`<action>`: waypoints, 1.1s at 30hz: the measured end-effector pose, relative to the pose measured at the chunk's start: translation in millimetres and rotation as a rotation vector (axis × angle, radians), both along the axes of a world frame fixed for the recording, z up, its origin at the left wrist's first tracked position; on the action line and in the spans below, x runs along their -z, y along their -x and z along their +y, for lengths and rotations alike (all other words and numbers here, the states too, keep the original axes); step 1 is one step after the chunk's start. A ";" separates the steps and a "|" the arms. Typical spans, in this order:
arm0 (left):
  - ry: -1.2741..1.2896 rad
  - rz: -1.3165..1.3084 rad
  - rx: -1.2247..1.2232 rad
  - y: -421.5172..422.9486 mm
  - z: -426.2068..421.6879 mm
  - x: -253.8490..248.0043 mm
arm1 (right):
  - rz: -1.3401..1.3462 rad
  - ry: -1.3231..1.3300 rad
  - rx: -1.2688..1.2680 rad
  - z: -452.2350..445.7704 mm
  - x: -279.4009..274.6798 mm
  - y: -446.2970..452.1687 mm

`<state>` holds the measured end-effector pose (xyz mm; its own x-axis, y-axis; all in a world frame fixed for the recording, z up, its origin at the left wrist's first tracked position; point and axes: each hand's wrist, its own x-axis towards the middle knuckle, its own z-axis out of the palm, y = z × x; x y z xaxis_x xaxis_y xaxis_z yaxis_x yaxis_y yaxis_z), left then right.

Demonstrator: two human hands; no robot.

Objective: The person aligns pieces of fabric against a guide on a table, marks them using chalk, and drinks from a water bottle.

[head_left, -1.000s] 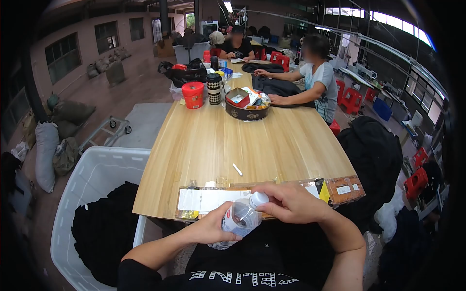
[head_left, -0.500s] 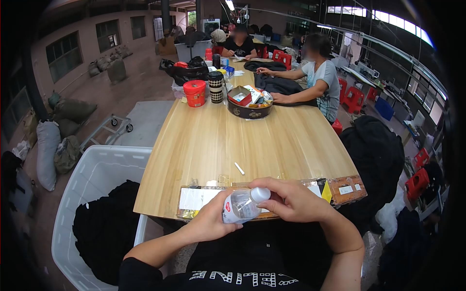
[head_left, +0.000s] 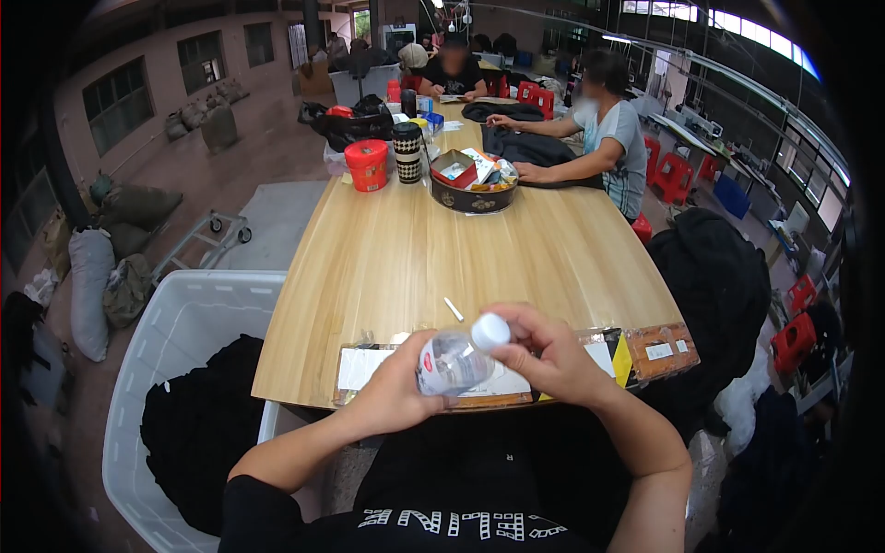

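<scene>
My left hand is wrapped round a clear plastic bottle with a white and red label, held tilted above the near edge of the table. The fingers and thumb of my right hand pinch its white bottle cap at the upper right end. Whether the cap is still joined to the bottle's neck I cannot tell. A short white stick, like a piece of chalk, lies on the tabletop just beyond the bottle.
The wooden table carries a round dark tin of small items, a red tub and a patterned tumbler. A co-worker handles dark cloth at the right. A white bin with black fabric stands at left.
Both hands have risen slightly with the bottle, away from my body. The cap has moved up a little, and my right-hand fingers have shifted around it.
</scene>
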<state>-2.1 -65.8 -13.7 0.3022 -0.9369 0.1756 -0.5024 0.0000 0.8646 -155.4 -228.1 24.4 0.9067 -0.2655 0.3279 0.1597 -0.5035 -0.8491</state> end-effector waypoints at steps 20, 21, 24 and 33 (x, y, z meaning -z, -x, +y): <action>0.391 0.221 -0.734 -273.9 -219.5 34.8 | 0.585 0.703 0.620 -197.1 192.3 -93.6; 0.417 0.196 -0.755 -291.7 -234.7 43.6 | 0.606 0.709 0.601 -196.7 189.9 -93.7; 0.464 0.120 -0.819 -335.4 -278.4 63.4 | 0.597 0.741 0.617 -192.0 184.6 -92.6; 0.569 0.017 -0.824 -401.9 -372.0 101.5 | 0.564 0.772 0.667 -187.3 180.7 -90.9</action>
